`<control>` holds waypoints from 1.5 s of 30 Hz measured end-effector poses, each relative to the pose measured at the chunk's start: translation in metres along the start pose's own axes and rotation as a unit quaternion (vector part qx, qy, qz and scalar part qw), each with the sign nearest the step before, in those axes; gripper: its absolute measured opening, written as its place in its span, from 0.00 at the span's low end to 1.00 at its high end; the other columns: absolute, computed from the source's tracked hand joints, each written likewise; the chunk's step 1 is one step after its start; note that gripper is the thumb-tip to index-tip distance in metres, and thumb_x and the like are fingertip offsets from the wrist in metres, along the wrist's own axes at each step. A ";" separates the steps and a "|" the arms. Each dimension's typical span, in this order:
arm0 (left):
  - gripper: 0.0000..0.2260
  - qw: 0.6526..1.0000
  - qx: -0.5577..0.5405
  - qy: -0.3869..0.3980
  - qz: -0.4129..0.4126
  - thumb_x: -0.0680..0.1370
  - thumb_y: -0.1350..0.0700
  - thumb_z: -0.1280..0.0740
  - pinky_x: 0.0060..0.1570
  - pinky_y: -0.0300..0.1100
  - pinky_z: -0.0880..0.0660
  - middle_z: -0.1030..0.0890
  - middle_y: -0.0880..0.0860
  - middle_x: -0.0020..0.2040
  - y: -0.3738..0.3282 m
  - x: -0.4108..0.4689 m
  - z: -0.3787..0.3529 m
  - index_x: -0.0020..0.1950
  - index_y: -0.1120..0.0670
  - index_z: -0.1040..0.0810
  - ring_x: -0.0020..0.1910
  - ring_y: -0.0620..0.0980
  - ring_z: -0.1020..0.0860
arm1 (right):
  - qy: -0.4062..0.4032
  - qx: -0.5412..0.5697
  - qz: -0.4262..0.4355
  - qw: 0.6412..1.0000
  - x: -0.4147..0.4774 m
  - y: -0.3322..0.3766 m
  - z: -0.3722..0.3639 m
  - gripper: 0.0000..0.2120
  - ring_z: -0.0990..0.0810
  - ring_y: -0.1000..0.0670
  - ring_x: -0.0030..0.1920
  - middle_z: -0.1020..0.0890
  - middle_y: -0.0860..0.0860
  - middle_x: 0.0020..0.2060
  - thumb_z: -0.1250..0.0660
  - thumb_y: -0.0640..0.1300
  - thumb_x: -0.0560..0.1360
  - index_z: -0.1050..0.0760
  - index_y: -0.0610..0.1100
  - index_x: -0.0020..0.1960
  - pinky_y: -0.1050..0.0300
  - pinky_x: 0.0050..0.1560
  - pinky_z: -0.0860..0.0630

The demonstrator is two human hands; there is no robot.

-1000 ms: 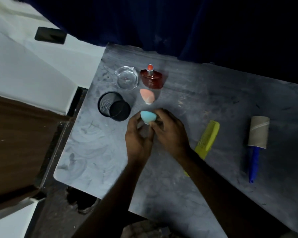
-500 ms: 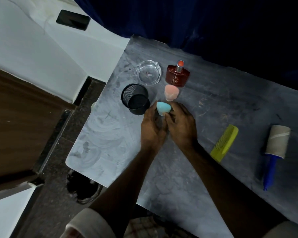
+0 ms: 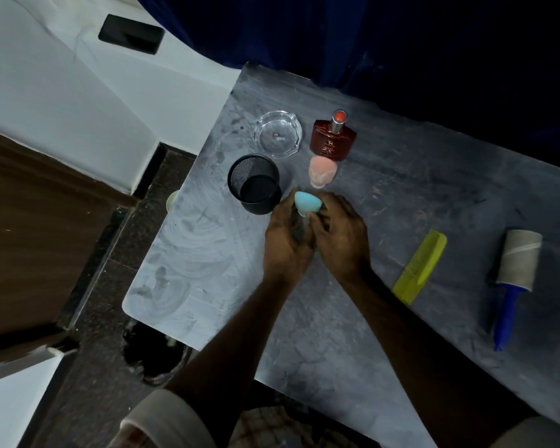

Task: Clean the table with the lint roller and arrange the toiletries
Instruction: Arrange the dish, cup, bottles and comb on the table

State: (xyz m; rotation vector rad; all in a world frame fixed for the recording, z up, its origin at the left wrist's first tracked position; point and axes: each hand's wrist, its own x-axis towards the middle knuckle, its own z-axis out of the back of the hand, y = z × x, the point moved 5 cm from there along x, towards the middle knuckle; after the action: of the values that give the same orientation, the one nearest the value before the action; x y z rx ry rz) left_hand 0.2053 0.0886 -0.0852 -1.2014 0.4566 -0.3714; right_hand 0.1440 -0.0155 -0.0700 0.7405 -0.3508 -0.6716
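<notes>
A blue makeup sponge is pinched between the fingertips of my left hand and my right hand, just above the grey table. A pink sponge stands right behind it. Behind that stands a dark red perfume bottle with an orange cap. A black mesh cup sits just left of my hands, and a clear glass dish lies beyond it. A yellow-green comb lies to the right. The lint roller, with a blue handle, lies at the far right.
The table's left edge and rounded front-left corner are close to the cup. A white bed with a black phone on it lies to the left. A dark blue curtain hangs behind the table.
Both hands have carried the blue sponge a little further from me, closer to the pink sponge and the mesh cup. My view has shifted, showing more floor on the left.
</notes>
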 end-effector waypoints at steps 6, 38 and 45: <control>0.22 1.000 0.008 -0.005 0.004 0.82 0.59 0.29 0.71 0.53 0.21 0.21 0.55 0.71 -0.006 -0.002 0.000 0.76 0.53 0.28 0.71 0.51 0.21 | -0.001 -0.012 0.001 1.000 0.001 -0.001 -0.001 0.15 0.20 0.54 0.56 0.19 0.51 0.56 0.31 0.45 0.78 0.24 0.46 0.64 0.55 0.55 0.19; 0.26 0.849 0.467 0.237 -0.076 0.75 0.36 0.28 0.46 0.53 0.19 0.26 0.50 0.68 -0.033 -0.101 -0.144 0.70 0.46 0.25 0.58 0.59 0.17 | -0.055 -0.010 -0.222 0.973 -0.131 -0.119 0.135 0.15 0.18 0.46 0.55 0.18 0.48 0.57 0.36 0.47 0.77 0.22 0.46 0.62 0.52 0.55 0.21; 0.14 0.895 0.385 0.225 0.027 0.76 0.43 0.27 0.56 0.52 0.20 0.19 0.50 0.61 -0.043 -0.102 -0.151 0.59 0.47 0.20 0.59 0.58 0.17 | -0.045 0.039 -0.241 0.969 -0.126 -0.127 0.141 0.14 0.18 0.50 0.52 0.18 0.53 0.50 0.37 0.55 0.75 0.22 0.50 0.55 0.50 0.54 0.20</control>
State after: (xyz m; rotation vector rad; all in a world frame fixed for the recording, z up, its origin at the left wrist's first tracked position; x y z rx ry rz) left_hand 0.0382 0.0055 -0.0742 -0.3175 0.6578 -0.7105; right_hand -0.0764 -0.0710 -0.0711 0.8813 -0.2824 -1.1591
